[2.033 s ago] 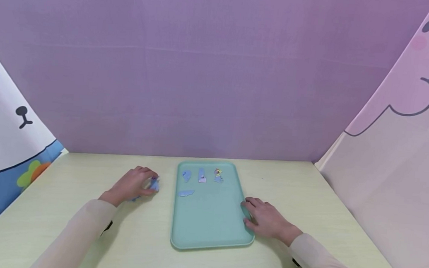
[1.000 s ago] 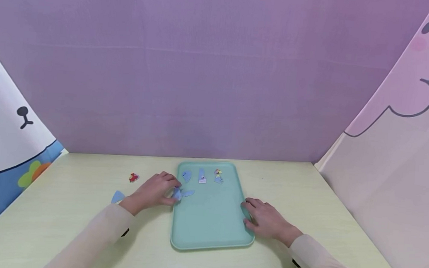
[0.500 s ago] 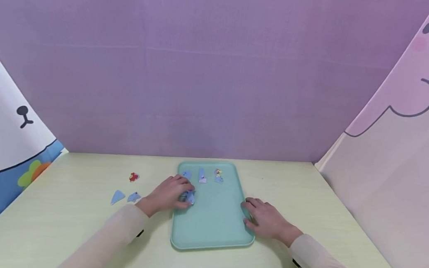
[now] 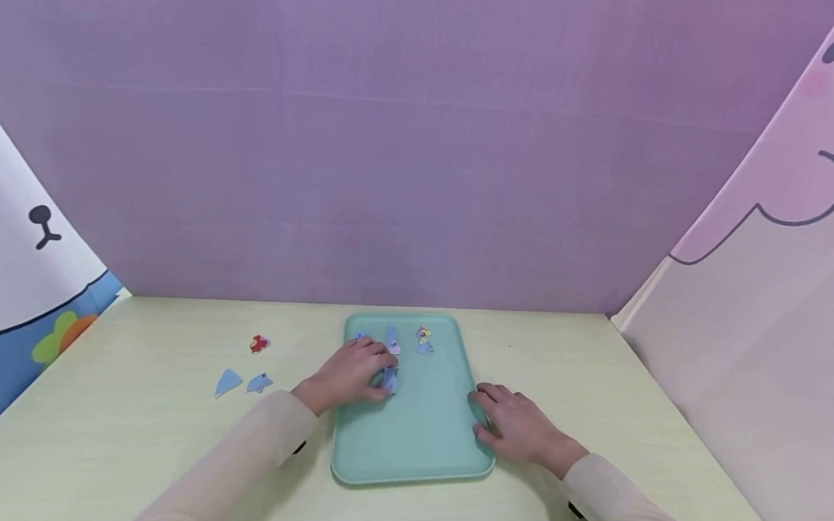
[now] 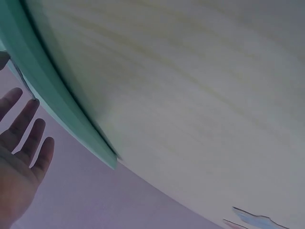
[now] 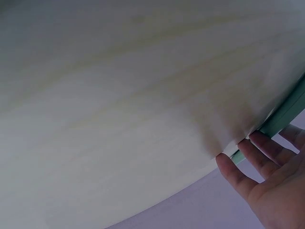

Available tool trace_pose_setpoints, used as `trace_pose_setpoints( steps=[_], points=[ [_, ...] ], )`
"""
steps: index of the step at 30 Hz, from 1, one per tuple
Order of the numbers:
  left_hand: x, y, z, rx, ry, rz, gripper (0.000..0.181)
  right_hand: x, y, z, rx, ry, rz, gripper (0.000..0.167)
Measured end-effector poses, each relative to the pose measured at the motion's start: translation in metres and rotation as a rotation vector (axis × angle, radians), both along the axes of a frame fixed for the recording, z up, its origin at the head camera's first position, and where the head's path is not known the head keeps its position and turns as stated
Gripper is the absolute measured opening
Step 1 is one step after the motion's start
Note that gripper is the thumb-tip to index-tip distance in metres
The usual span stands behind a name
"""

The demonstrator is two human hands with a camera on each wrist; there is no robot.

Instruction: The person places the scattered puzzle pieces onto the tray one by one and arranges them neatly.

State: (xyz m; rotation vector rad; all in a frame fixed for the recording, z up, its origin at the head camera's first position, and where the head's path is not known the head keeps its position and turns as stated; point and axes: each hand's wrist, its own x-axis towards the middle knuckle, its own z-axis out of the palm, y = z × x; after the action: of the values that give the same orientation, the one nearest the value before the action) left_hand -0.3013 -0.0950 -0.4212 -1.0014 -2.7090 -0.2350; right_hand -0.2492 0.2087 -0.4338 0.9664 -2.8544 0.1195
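My left hand (image 4: 351, 371) is over the left half of a mint-green tray (image 4: 411, 446), pinching a flat blue puzzle piece (image 4: 390, 381) between thumb and fingers. In the left wrist view the thin edge of that piece (image 5: 22, 78) shows between thumb and fingertips. Along the tray's far end lie a yellow-and-blue piece (image 4: 424, 342), a blue-and-white piece (image 4: 393, 340) and a blue piece (image 4: 363, 337) partly covered by the left hand. Another piece on the tray is hidden under that hand. With loosely extended fingers, my right hand (image 4: 518, 425) rests on the tray's right rim.
Left of the tray, on the pale wooden table (image 4: 122, 434), lie a red piece (image 4: 260, 344), a blue triangular piece (image 4: 228, 382) and a small blue piece (image 4: 260, 383). A purple cloth wall (image 4: 396, 146) stands behind the table, with printed cloths at both sides.
My left hand has carried the blue piece rightward from the table onto the tray, past the piece lying near its left edge. The right hand has stayed on the rim.
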Motion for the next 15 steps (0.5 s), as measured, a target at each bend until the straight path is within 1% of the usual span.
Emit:
trace_pose_setpoints(
  steps=[5, 8, 13, 15],
  points=[
    [-0.0029, 0.0053, 0.0009, -0.005, -0.033, 0.020, 0.042, -0.0001, -0.0002, 0.0008, -0.001, -0.007, 0.000, 0.046],
    [-0.0038, 0.0073, 0.0016, -0.011, -0.041, 0.027, 0.042, -0.0001, -0.0002, 0.0013, -0.005, -0.008, 0.003, 0.046],
    [-0.0038, 0.0098, 0.0018, -0.023, -0.029, 0.033, 0.041, -0.0002, 0.0000, 0.0019, -0.007, -0.005, 0.008, 0.046],
    [-0.0033, 0.0107, 0.0014, -0.034, -0.013, 0.037, 0.039, 0.0001, 0.0002, 0.0023, -0.009, -0.002, 0.011, 0.046]
  ],
)
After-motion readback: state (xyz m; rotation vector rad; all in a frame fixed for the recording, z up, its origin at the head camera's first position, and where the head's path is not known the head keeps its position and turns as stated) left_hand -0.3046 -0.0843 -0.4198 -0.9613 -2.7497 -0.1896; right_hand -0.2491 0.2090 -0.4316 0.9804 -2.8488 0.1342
